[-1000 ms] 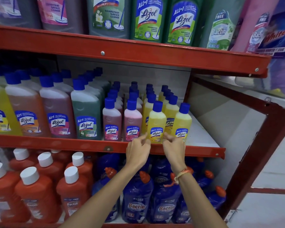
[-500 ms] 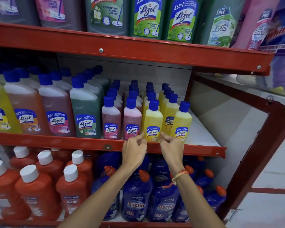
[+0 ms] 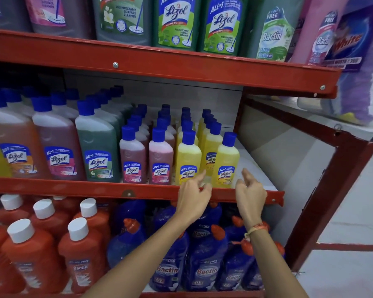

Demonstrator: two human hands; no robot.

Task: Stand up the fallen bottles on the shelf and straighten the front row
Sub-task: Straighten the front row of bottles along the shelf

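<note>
Middle shelf [image 3: 95, 189], front row, right end: the rightmost yellow bottle [image 3: 226, 163] stands upright, long axis vertical, blue cap up, label facing near. Left hand [image 3: 194, 197] and right hand [image 3: 251, 195] flank its base, fingers loosely curled and apart, holding nothing. Neighbouring yellow bottle [image 3: 188, 161] likewise upright.

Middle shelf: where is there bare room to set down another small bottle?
One bare patch: the white shelf board right of the end yellow Lizol bottle, running back to the red upright. The right hand hovers at its front edge. Leftward, bottles stand packed, row behind row.
</note>
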